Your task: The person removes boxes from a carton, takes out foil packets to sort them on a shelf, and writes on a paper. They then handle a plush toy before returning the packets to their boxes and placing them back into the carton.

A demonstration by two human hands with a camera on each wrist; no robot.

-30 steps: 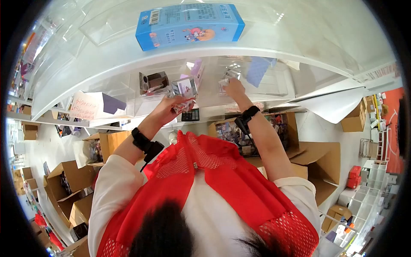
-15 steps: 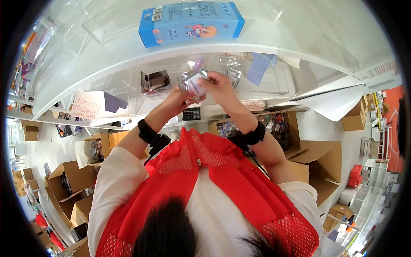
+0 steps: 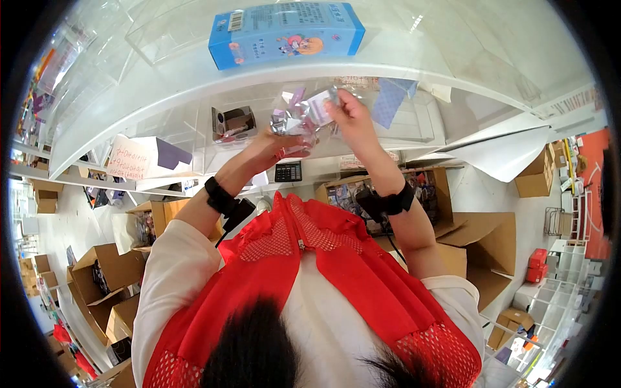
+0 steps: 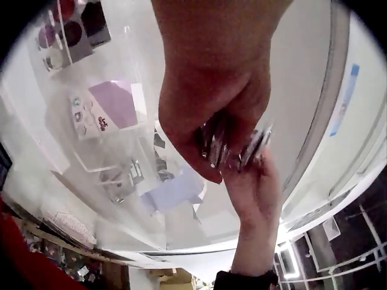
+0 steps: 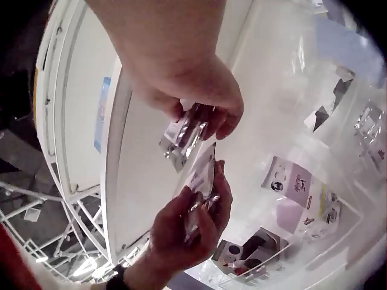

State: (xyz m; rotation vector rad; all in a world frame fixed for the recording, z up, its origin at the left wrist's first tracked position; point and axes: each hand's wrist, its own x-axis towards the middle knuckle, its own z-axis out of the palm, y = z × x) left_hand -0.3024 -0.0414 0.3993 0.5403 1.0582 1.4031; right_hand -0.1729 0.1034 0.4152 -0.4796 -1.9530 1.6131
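Observation:
In the head view the left hand (image 3: 272, 150) holds several small shiny plastic packets (image 3: 294, 126) between thumb and fingers. Beside it, the right hand (image 3: 354, 119) pinches a clear packet with a pale label (image 3: 319, 108). The right wrist view shows both hands close together: the right hand (image 5: 199, 90) grips silvery packets (image 5: 181, 139) above the left hand (image 5: 187, 226), whose fingers curl round more packets (image 5: 202, 181). From the left wrist, the left hand (image 4: 211, 103) hides part of its packets (image 4: 224, 145), with the right hand (image 4: 251, 187) just beyond.
A blue printed box (image 3: 288, 35) stands on the upper shelf. Below are an open dark box (image 3: 234, 123), a blue-violet card (image 3: 392, 103), a handwritten sheet (image 3: 129, 158) and a calculator (image 3: 288, 172). Cardboard boxes (image 3: 482, 249) stand around the person.
The right hand has come from the clear bin on the right to the left hand's packets, then moved slightly right with a labelled packet. The left hand has shifted slightly right.

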